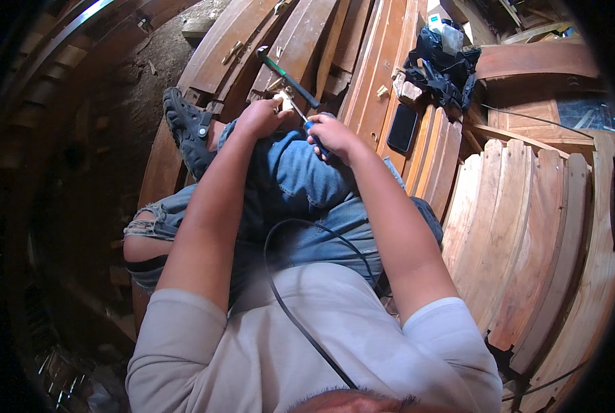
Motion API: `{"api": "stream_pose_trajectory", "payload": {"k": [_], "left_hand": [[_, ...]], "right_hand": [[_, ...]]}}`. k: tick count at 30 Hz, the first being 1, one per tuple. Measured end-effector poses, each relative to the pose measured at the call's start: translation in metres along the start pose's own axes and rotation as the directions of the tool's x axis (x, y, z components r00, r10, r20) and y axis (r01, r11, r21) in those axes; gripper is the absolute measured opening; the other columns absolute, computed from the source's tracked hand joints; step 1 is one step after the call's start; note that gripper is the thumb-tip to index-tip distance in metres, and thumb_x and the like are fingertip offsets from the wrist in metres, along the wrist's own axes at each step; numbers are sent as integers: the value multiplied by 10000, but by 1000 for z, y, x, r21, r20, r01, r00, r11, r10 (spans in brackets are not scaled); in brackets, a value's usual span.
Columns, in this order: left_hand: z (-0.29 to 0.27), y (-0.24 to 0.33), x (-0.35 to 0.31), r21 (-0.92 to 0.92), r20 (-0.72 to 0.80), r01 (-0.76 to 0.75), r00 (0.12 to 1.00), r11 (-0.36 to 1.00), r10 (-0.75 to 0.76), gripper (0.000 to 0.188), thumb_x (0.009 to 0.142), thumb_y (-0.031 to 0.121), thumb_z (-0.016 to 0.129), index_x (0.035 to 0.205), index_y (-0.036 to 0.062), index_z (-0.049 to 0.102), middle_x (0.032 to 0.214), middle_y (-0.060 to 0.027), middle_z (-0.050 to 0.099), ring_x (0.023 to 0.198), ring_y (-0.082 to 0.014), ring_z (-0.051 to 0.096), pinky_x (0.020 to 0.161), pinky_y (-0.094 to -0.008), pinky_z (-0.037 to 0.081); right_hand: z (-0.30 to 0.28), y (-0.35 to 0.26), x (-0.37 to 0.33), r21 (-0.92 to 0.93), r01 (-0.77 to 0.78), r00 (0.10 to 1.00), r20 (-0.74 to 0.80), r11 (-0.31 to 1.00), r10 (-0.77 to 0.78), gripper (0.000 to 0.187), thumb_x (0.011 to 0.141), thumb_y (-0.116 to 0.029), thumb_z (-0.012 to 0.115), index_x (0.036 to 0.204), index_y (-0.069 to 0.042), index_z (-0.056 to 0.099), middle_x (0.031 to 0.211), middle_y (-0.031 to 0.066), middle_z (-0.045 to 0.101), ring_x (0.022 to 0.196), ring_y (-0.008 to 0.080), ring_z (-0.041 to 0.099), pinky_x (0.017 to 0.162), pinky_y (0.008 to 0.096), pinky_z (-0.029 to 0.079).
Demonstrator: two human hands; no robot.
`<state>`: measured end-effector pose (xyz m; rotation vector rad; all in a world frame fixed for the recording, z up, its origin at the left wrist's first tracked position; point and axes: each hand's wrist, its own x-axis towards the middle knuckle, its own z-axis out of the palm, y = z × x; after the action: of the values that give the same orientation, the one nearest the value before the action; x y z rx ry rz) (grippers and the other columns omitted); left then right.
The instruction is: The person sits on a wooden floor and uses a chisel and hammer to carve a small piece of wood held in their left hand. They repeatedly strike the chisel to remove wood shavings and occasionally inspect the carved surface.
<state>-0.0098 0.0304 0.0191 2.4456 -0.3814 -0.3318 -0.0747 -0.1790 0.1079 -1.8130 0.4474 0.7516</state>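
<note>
A seated person is shown from above, both forearms extended over the knees toward a stack of curved wooden boards (300,41). The left hand (261,118) is closed around a small pale wooden piece (278,103), which is held against the knee just in front of the boards. The right hand (331,135) is closed around the blue handle of a screwdriver (302,115), whose metal shaft is angled up and to the left so that its tip meets the small piece. The work is judged to be in progress: the tool is applied, but whether a screw is being driven or removed, and how far it has gone, cannot be told at this size. A hammer (288,77) with a dark head and green-banded handle lies untouched on the boards just beyond the hands. A black phone (402,128) rests on a board to the right, and a black bag (444,67) is seen farther off. A dark sandal (189,129) is visible left of the hands.
</note>
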Motion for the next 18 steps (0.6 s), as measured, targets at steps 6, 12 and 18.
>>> {"api": "stream_pose_trajectory", "payload": {"k": [6,12,18], "left_hand": [[-3,7,-2,25,-10,-22,1000,999,23,550,981,564,676,1279,105,734,1157,-250,756,1114,-436,718,958,-527,568],[-5,6,0,13,-36,-25,999,1000,25,554,977,573,671,1232,87,746,1122,-242,763,1082,-439,724,935,-529,573],[-6,9,3,90,138,-42,990,995,30,563,872,531,794,1252,117,764,1078,-253,768,1023,-427,754,907,-527,584]], "right_hand": [[5,23,-8,-413,163,944,-200,896,-264,485,1019,-198,553,1484,-93,635,1213,270,743,1061,354,749,963,441,564],[13,14,-9,-549,195,908,-212,812,-361,451,1044,-226,537,1466,-121,655,1303,277,705,1221,448,676,1056,487,525],[15,1,29,-548,135,954,-152,825,-257,448,1039,-223,530,1450,-106,666,1303,276,706,1226,448,672,1062,486,523]]}}
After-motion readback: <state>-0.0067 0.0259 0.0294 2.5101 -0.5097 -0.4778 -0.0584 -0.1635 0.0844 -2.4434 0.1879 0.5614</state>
